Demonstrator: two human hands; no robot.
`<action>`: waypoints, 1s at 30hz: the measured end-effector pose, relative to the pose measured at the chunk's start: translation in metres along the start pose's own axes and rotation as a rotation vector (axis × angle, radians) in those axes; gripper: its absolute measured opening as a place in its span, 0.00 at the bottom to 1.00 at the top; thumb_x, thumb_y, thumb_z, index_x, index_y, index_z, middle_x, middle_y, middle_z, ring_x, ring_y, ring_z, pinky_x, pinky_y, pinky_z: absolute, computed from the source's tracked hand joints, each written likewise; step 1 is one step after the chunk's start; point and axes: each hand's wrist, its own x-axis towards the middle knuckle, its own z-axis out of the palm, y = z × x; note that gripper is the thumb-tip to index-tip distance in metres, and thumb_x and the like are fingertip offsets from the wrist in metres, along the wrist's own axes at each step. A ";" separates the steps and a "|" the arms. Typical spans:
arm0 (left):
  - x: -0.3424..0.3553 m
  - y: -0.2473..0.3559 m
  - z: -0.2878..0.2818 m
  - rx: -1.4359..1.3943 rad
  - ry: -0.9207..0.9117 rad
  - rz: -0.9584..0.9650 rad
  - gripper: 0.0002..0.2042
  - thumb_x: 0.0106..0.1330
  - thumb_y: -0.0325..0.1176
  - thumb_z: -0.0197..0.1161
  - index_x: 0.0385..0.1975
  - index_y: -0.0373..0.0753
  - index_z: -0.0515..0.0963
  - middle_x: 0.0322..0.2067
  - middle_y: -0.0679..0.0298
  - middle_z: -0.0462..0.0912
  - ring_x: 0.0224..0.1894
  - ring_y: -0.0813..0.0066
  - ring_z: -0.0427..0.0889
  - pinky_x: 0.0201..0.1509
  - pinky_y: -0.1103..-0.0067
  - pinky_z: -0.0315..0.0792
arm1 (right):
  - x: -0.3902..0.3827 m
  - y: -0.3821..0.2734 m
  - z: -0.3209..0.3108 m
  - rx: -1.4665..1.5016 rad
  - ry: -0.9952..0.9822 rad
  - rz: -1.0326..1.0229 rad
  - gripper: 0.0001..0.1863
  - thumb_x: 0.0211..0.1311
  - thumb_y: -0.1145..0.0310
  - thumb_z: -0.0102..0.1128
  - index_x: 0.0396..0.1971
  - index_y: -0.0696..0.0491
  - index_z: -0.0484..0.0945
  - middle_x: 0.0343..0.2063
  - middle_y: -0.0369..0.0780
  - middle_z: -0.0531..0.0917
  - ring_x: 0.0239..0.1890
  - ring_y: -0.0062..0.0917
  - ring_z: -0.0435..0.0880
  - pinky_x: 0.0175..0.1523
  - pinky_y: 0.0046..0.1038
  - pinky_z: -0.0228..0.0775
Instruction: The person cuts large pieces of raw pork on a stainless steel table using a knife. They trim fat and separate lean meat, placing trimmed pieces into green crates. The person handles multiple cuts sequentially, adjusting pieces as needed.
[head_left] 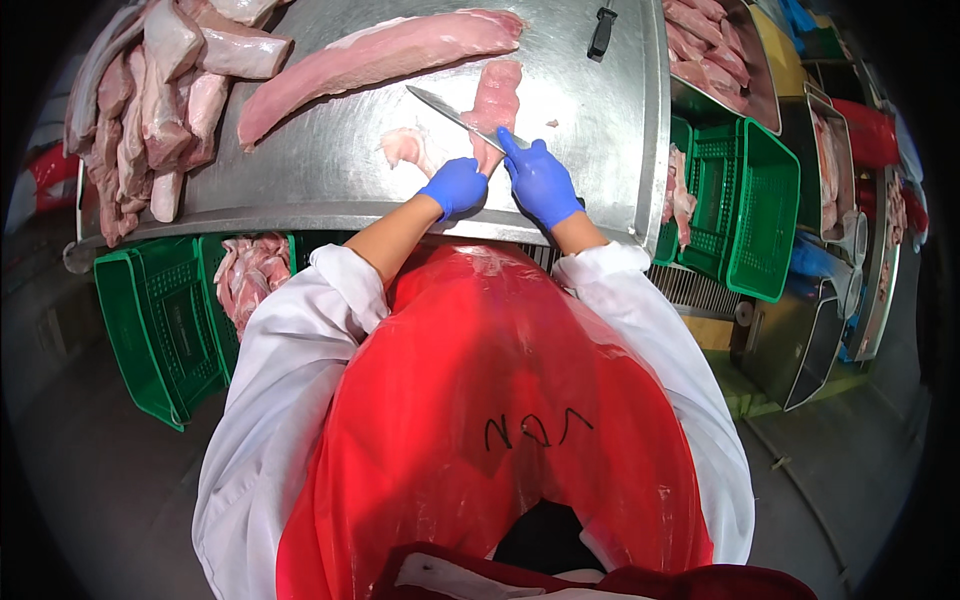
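Both of my hands wear blue gloves at the near edge of a steel table. My right hand (542, 182) grips a knife (445, 106), its blade pointing left and away across a small pink strip of meat (496, 98). The index finger stretches along the top of the knife; the handle is hidden in the palm. My left hand (455, 190) is closed on the near, narrow end of that strip, close to the blade. Left of the strip lies a pale trimmed scrap (408, 148). Farther off rests a long pink loin of meat (385, 58).
Large cuts of meat (165, 95) are piled at the table's left. A black-handled tool (601, 34) lies at the far right. Green crates (765, 210) stand right of the table, and another green crate (150, 330) stands below left. Beyond is a metal bin (765, 75) of meat.
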 end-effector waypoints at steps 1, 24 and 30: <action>-0.005 0.004 0.005 -0.113 0.137 -0.024 0.16 0.65 0.37 0.52 0.35 0.28 0.79 0.37 0.38 0.81 0.41 0.41 0.81 0.49 0.59 0.73 | 0.005 -0.001 -0.002 -0.010 -0.002 0.012 0.27 0.69 0.63 0.51 0.68 0.38 0.64 0.36 0.53 0.76 0.37 0.47 0.82 0.41 0.43 0.76; -0.020 -0.021 0.008 -0.850 0.085 -0.424 0.17 0.62 0.36 0.53 0.37 0.25 0.78 0.34 0.43 0.81 0.38 0.53 0.80 0.42 0.67 0.72 | -0.087 0.040 -0.064 0.067 -0.158 -0.024 0.29 0.66 0.65 0.55 0.67 0.33 0.66 0.30 0.53 0.75 0.30 0.47 0.78 0.37 0.43 0.73; -0.028 0.006 -0.016 -0.538 0.060 -0.274 0.17 0.61 0.36 0.53 0.35 0.25 0.77 0.30 0.45 0.82 0.33 0.53 0.81 0.40 0.68 0.74 | -0.087 0.046 -0.044 0.015 -0.032 0.012 0.29 0.67 0.65 0.56 0.68 0.34 0.65 0.30 0.53 0.72 0.27 0.49 0.77 0.33 0.44 0.72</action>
